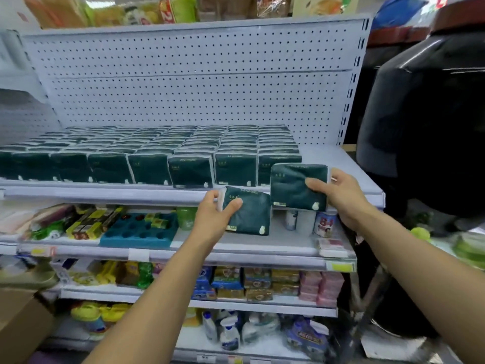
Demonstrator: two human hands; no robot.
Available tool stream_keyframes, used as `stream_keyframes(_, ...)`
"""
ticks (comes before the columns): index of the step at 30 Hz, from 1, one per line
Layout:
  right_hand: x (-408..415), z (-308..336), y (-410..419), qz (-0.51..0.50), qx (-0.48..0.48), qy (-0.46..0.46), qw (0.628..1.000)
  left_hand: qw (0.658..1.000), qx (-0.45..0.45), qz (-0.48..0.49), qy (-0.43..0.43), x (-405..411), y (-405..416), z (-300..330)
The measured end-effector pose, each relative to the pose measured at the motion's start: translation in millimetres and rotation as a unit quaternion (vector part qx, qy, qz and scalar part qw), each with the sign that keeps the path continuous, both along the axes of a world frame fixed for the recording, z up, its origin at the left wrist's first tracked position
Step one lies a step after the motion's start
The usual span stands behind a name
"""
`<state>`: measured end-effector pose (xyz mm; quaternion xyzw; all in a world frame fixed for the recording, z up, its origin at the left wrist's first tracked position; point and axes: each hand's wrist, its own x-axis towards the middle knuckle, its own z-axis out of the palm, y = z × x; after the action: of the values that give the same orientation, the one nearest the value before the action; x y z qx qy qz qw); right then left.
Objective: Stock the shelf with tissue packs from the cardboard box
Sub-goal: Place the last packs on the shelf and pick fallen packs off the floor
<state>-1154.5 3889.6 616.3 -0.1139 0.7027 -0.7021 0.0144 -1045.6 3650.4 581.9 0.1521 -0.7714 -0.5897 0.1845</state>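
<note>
At frame centre, our left hand (214,214) grips one dark green tissue pack (249,212); our right hand (338,195) grips another (291,186) before the stocked shelf (105,191). Pack lettering is illegible. The cardboard box (18,324) sits lower left.

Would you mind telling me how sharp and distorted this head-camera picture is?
Head view: wide-angle bowing curves the shelf edges; the two held tissue packs and hands are fairly sharp; lower-shelf goods are soft and smeared; glare streaks the dark bag at right.

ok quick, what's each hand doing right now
Left hand: grip closed on a dark green tissue pack, below the shelf edge.
Right hand: grip closed on another tissue pack, at the shelf's right end.
</note>
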Motion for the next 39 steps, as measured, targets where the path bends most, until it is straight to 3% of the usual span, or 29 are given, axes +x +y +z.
stream_keyframes(10, -59.6, -5.9, -35.7, -0.019, 0.044, 0.098, 0.994, 1.0, 0.012, -0.007, -0.017, -26.3, -1.1, 1.8)
stream_keyframes(13, -69.1, -13.2, -41.2, -0.062, 0.123, 0.171, 0.976, 1.0, 0.02, -0.018, -0.013, -36.0, -6.6, 4.1)
stream_keyframes(16, -71.4, -19.6, -43.4, -0.147, 0.243, 0.235, 0.93, 0.999, 0.021, -0.028, -0.006, -47.6, -11.6, 6.4)
stream_keyframes(19, -74.9, -23.7, -44.5, -0.195, 0.328, 0.339, 0.86, 0.999, 0.034, -0.037, 0.001, -55.9, -13.9, 6.9)
stream_keyframes(22, -83.3, -26.0, -45.8, -0.14, 0.412, 0.486, 0.758, 0.998, 0.043, -0.044, 0.001, -59.7, -17.1, 6.3)
stream_keyframes(24, -89.6, -27.3, -49.8, -0.095, 0.455, 0.53, 0.71, 0.998, 0.048, -0.046, 0.002, -61.1, -20.7, 6.0)
stream_keyframes(31, -98.1, -22.3, -67.1, -0.099, 0.511, 0.484, 0.703, 0.997, 0.064, -0.053, 0.008, -63.6, -38.9, 9.1)
stream_keyframes(36, -98.2, -30.2, -66.1, -0.099, 0.539, 0.494, 0.675, 0.996, 0.063, -0.06, 0.011, -66.1, -43.8, 14.8)
stream_keyframes(39, -95.0, -27.1, -66.4, -0.104, 0.525, 0.498, 0.682, 0.996, 0.063, -0.064, 0.011, -67.5, -44.9, 15.6)
